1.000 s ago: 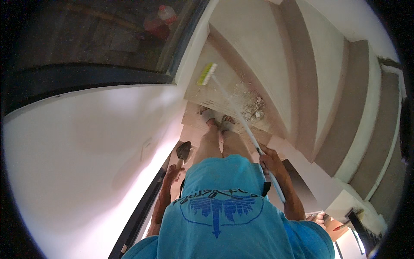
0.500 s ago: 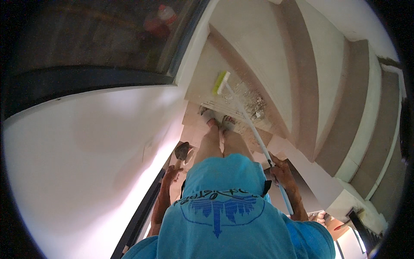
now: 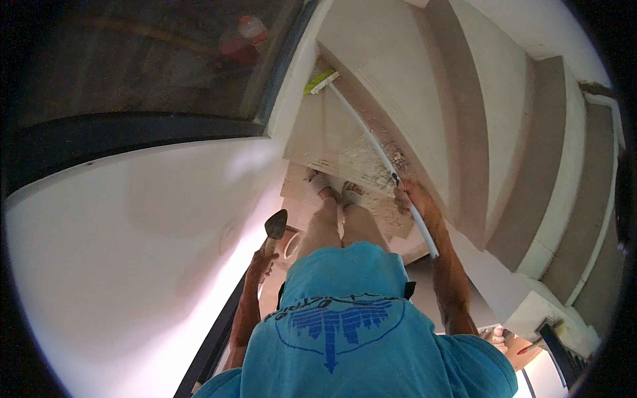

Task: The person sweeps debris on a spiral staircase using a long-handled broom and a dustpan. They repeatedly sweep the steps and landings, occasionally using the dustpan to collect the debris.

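My right hand (image 3: 415,197) is wrapped round the white handle of a broom (image 3: 363,126), reaching forward on the right. The broom's yellow-green bristle head (image 3: 321,81) rests in the far corner of the stair step, where the white wall meets the riser. In my left hand (image 3: 263,262) is a small trowel (image 3: 276,225), held by its handle with the dark blade pointing up, close to the wall. Crumbly debris (image 3: 388,161) and dust lie on the step between the broom head and my feet (image 3: 334,186).
Curved steps (image 3: 464,126) climb on the right. A white wall (image 3: 146,219) runs along my left, with a dark framed window (image 3: 146,73) above it. Beside my left leg, lower down, a round bucket-like rim (image 3: 290,244) shows partly.
My right arm has stretched forward, pushing the broom head away and to the left into the corner. The left hand with the trowel has risen slightly.
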Motion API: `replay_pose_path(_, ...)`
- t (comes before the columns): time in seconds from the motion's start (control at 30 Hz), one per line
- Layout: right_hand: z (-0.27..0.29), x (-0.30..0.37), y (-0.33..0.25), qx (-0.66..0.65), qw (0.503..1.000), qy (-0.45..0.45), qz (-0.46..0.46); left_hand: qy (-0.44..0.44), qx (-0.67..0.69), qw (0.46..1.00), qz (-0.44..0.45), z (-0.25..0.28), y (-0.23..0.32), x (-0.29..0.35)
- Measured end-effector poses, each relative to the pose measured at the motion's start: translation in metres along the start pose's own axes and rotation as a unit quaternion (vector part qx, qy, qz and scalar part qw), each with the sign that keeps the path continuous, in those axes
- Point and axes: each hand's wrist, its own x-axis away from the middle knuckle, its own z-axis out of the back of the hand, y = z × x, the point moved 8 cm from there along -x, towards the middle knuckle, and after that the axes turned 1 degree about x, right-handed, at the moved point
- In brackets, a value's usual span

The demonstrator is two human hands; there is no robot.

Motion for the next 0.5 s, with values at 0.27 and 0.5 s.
replay_pose_path(0.27,0.006,0.125,0.076,-0.157,0.985,0.061,0.029,-0.057,-0.165,0.980,-0.096,-0.003,-0.045,-0.035)
replay_pose_path(0.5,-0.019,0.108,0.051,-0.045,0.999,0.017,0.002,-0.026,-0.097,0.992,0.074,-0.004,-0.045,-0.027)
